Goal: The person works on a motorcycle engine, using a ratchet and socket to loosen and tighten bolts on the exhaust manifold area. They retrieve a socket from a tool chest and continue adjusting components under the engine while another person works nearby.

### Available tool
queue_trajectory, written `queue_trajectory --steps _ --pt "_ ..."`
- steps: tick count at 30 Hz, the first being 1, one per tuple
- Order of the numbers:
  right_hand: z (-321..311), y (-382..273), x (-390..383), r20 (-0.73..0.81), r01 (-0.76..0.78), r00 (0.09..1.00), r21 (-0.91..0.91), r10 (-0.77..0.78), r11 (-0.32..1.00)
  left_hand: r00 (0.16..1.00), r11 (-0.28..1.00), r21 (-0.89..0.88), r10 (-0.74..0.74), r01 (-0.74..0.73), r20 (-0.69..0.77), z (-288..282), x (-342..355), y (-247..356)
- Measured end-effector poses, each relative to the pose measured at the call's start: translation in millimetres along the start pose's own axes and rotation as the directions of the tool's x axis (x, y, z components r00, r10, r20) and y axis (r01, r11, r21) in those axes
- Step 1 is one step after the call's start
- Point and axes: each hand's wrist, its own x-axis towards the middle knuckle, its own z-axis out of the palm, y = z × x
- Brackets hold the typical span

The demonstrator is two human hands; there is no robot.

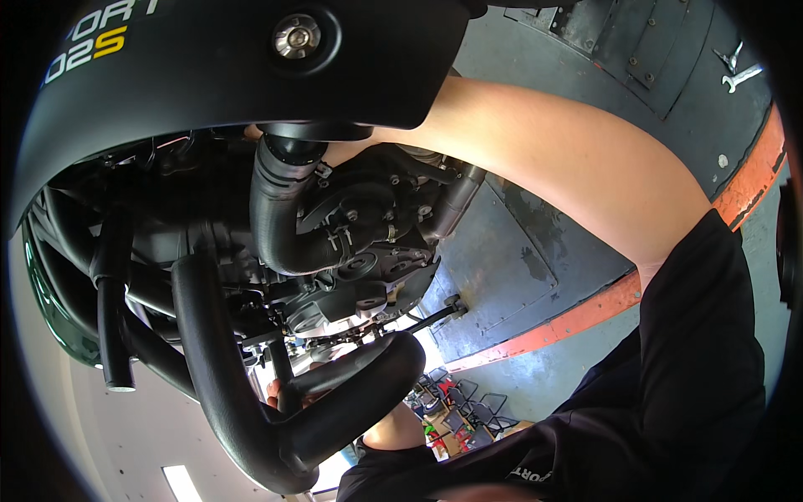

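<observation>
- I have the right hand [336,153] reaching in under the black fairing panel [242,79]; its forearm crosses from the right side, out of a black sleeve [698,309].
- The panel and the hose hide most of that hand from me, so I cannot tell whether its fingers are apart, together or clamped on something.
- The thing nearest to it is the bent black hose [272,201], which drops from below the panel and curves toward the engine [360,268], with clamps around it near both ends.
- I have the left hand [273,391] low down, behind the thick black tube [205,335] and its branch; its forearm shows below.
- Only a bit of its fingers shows beside a thinner dark bar, and I cannot tell if they grip it or merely rest near it.
- The engine sits in the middle of my view, between the panel above and the thick tube below.
- A round silver bolt [297,38] sits in the panel's recess.
- On the far left I see a dark green body panel [63,314].
- To the right lies a dark platform [493,276] with an orange edge [552,316].
- A silver wrench [741,79] lies on the platform at upper right.
- Folding chairs [485,412] stand beyond, near the lower edge.
</observation>
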Motion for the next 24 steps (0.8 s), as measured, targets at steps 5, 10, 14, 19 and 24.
queue_trajectory --steps 5,10,14,19,24 --pt "-8 32 35 0.343 -0.243 0.936 0.477 0.075 0.845 1.0 1.0 -0.006 0.016 -0.016 0.021 6 2 1" --pt "6 52 32 0.331 -0.237 0.942 0.546 0.052 0.804 1.0 0.999 0.038 0.019 -0.019 -0.018 -6 -1 4" --pt "-1 68 54 0.337 -0.135 0.941 0.472 -0.036 0.871 1.0 0.999 0.024 0.028 -0.028 0.0 1 1 5" --pt "-15 -14 -22 0.273 -0.139 0.96 0.252 0.067 0.958 1.0 0.999 0.045 0.029 -0.029 -0.01 -4 0 5" --pt "-14 -16 -20 0.278 -0.163 0.955 0.208 0.101 0.964 0.999 0.998 0.055 0.031 -0.03 -0.009 -2 1 5"
